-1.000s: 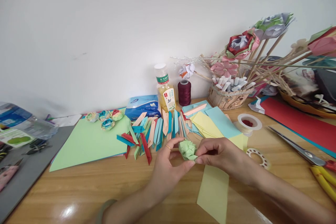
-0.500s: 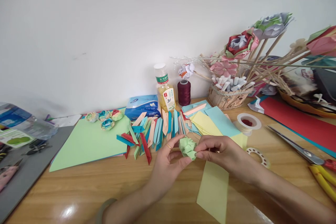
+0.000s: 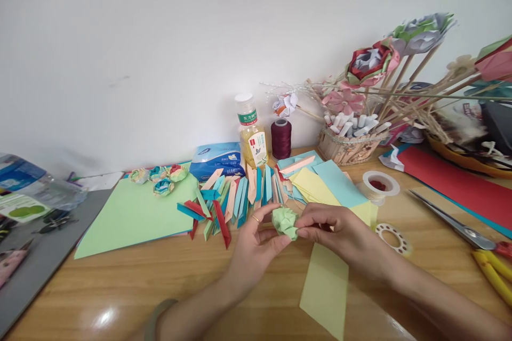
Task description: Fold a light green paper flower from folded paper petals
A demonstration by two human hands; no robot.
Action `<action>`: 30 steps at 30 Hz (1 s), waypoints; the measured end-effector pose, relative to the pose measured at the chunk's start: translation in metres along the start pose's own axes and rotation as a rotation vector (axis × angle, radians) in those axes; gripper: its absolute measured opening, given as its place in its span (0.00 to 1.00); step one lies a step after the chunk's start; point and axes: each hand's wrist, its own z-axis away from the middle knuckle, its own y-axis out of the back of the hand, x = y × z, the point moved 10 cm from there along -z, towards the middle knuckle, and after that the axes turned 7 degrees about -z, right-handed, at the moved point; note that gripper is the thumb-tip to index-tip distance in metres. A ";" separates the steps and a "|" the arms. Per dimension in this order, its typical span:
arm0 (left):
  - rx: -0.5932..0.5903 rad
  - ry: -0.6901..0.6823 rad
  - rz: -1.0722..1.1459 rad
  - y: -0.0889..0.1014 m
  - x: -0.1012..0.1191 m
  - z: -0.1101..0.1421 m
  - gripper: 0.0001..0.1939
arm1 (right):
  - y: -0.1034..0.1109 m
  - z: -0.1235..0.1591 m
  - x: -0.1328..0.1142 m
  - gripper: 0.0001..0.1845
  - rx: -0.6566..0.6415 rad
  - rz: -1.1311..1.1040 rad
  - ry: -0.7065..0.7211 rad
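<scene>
A pale green folded paper flower (image 3: 284, 221) is held up above the table between both hands. My left hand (image 3: 256, 242) grips it from the left, index finger behind and thumb below. On its right side my right hand (image 3: 330, 229) pinches the flower's lower edge between thumb and forefinger. Beneath the right hand a pale yellow paper strip (image 3: 326, 287) lies on the wooden table. Just behind the hands is a heap of folded paper strips (image 3: 240, 197) in red, blue, green and peach.
Green paper sheets (image 3: 136, 218) with several small paper flowers (image 3: 163, 187) lie left. Behind stand a tissue pack (image 3: 216, 160), a bottle (image 3: 253, 136) and a thread cone (image 3: 281, 139). At right are a ribbon spool (image 3: 380, 186), scissors (image 3: 456, 224) and a basket (image 3: 352, 149) of paper flowers.
The green flower has tilted slightly in my fingers. Both hands keep their hold in nearly the same place, and the view has shifted a little.
</scene>
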 end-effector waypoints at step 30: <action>-0.039 0.219 0.361 -0.004 -0.015 -0.005 0.23 | -0.020 0.027 -0.051 0.14 0.065 0.735 0.626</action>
